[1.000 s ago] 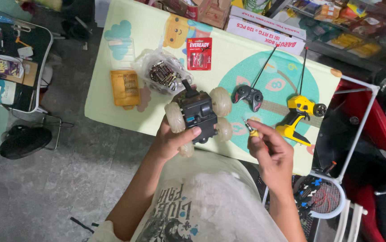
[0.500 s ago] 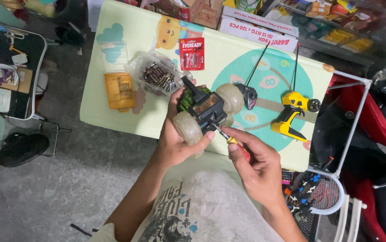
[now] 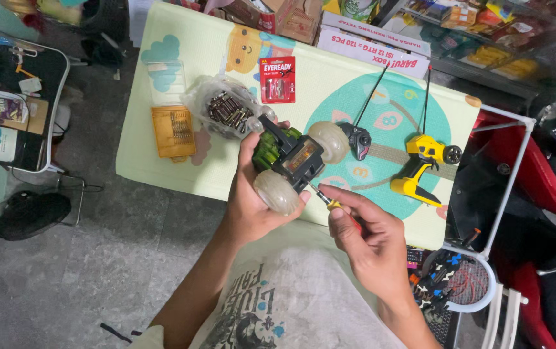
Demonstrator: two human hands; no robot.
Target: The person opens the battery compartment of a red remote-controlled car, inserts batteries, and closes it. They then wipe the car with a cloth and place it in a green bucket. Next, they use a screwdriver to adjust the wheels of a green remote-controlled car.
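My left hand point(image 3: 252, 194) grips a green and black toy car point(image 3: 291, 160) with pale translucent wheels, turned belly-up above the near edge of the table point(image 3: 161, 155). My right hand point(image 3: 368, 236) holds a small screwdriver point(image 3: 331, 203) with a yellow and red handle; its tip touches the car's underside by the orange panel. A black remote control point(image 3: 358, 140) with a long antenna lies just beyond the car.
On the table lie a yellow pistol-shaped remote point(image 3: 423, 165), a red blister pack of batteries point(image 3: 278, 79), a clear bag of loose batteries point(image 3: 226, 111) and an orange box point(image 3: 173, 131). Cardboard boxes point(image 3: 375, 42) line the far edge. A red motorbike point(image 3: 536, 181) stands at right.
My left hand lifted and tilted the car off the table toward me. My right hand brought the screwdriver in from the right until its tip met the car's underside.
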